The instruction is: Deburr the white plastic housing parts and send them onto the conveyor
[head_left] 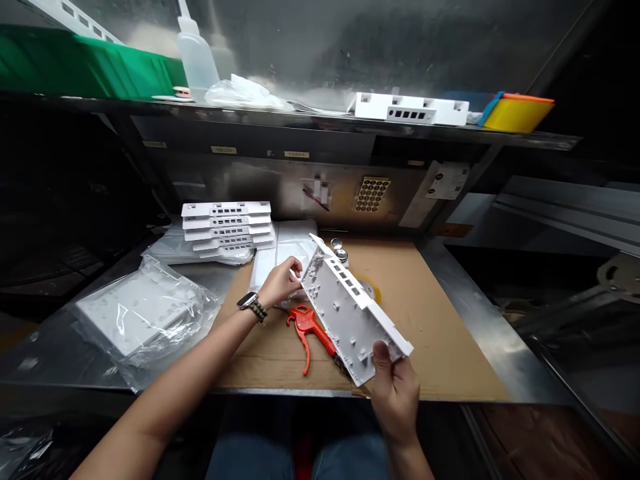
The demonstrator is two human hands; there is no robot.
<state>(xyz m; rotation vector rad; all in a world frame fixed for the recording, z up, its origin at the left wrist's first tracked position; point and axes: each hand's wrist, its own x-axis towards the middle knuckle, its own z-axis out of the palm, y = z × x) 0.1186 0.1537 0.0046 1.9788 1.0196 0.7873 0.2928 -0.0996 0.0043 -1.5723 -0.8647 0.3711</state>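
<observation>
A white plastic housing [345,313] with a row of square openings along one edge is held tilted above the cardboard sheet. My right hand [396,393] grips its lower right corner, thumb on the inner face. At its upper left edge is my left hand [284,281], fingers curled and pinched together; what lies between the fingertips is too small to make out. A red air blow gun [313,330] lies on the cardboard [430,320], partly beneath the housing. Behind the housing, a yellow-edged tape roll [373,291] is partly hidden.
Stacked white housings [227,230] stand at the back left, with a bagged housing [140,307] in front. Small round metal tins [340,252] sit behind the held part. The overhead shelf [310,121] bears a green bin [90,67], a bottle [197,60] and another housing [410,110].
</observation>
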